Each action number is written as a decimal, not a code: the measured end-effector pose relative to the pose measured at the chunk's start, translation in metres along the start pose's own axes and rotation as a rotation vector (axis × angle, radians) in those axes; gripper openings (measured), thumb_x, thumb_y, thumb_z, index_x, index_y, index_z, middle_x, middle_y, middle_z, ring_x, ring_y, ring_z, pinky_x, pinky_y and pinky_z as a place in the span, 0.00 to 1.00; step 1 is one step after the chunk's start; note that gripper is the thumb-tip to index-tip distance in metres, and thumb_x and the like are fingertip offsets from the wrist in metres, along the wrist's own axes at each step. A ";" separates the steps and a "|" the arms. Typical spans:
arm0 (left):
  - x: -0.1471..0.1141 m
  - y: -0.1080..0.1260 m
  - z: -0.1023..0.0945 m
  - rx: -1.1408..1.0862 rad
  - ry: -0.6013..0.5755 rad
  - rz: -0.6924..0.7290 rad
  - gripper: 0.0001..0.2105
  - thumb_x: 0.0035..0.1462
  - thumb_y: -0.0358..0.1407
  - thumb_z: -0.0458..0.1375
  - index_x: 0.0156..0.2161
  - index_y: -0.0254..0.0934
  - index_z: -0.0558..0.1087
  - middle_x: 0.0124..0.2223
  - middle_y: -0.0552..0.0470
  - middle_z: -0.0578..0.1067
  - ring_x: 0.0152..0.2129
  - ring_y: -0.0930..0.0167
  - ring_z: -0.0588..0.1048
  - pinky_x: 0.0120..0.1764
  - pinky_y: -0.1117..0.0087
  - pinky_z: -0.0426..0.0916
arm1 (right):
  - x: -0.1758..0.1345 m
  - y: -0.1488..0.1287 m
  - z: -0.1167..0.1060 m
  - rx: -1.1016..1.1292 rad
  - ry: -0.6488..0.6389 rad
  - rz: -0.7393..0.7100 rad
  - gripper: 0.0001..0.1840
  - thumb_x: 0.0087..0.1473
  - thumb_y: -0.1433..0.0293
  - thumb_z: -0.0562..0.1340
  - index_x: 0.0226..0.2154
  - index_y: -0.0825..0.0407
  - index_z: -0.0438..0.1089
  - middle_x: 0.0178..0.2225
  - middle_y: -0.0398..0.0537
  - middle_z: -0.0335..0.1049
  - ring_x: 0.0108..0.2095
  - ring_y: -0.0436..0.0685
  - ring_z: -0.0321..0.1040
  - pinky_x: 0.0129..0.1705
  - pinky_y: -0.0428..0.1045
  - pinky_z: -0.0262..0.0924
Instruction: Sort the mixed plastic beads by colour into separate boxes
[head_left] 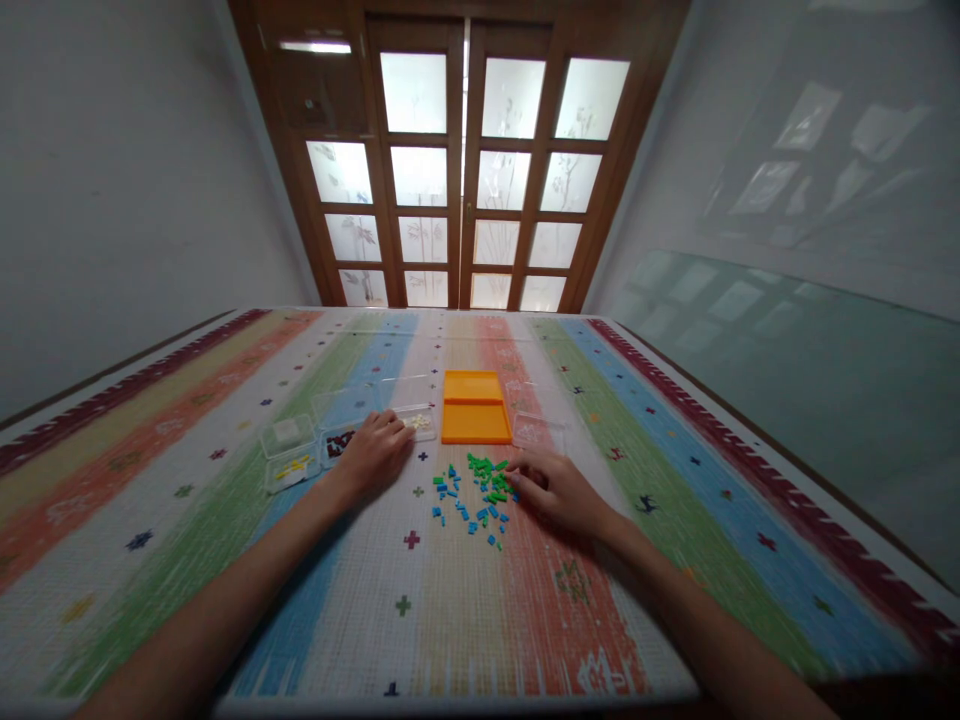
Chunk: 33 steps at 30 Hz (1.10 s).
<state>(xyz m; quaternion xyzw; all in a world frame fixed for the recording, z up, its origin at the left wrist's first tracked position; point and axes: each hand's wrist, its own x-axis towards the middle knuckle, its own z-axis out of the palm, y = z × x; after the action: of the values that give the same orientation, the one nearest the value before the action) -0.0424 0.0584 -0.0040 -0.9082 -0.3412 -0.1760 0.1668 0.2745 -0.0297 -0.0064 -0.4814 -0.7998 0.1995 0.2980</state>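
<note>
Palm down, my left hand [375,450] lies over the edge of a clear box of brown pieces [337,444], its fingers loosely extended. Its fingertips reach toward a clear box with white pieces [418,422]. My right hand [551,487] is at the right edge of a loose pile of small green pieces [486,467], thumb and fingers drawn together. Whether a piece sits between those fingertips is too small to make out. Small blue pieces [463,512] are scattered nearer me. Beyond the pile lies an orange hinged case [476,424], opened flat.
At the left stands an open clear box with yellow pieces [291,469]. Another clear box [541,431] lies right of the orange case, behind my right hand. A striped, patterned cloth [450,610] covers the table. Wooden doors with glass panes [465,170] stand beyond its far edge.
</note>
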 end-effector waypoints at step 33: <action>0.003 0.053 0.008 -0.720 0.062 0.003 0.09 0.64 0.30 0.52 0.42 0.35 0.76 0.39 0.45 0.75 0.38 0.67 0.73 0.42 0.65 0.70 | 0.016 0.001 -0.005 -0.148 -0.119 -0.090 0.14 0.65 0.66 0.54 0.42 0.51 0.75 0.36 0.50 0.73 0.36 0.55 0.69 0.40 0.50 0.59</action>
<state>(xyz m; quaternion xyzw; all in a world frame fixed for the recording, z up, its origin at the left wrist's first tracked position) -0.0026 0.0261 -0.0197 -0.9034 -0.2508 -0.3122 -0.1534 0.2728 -0.0151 0.0014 -0.4528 -0.8496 0.1545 0.2220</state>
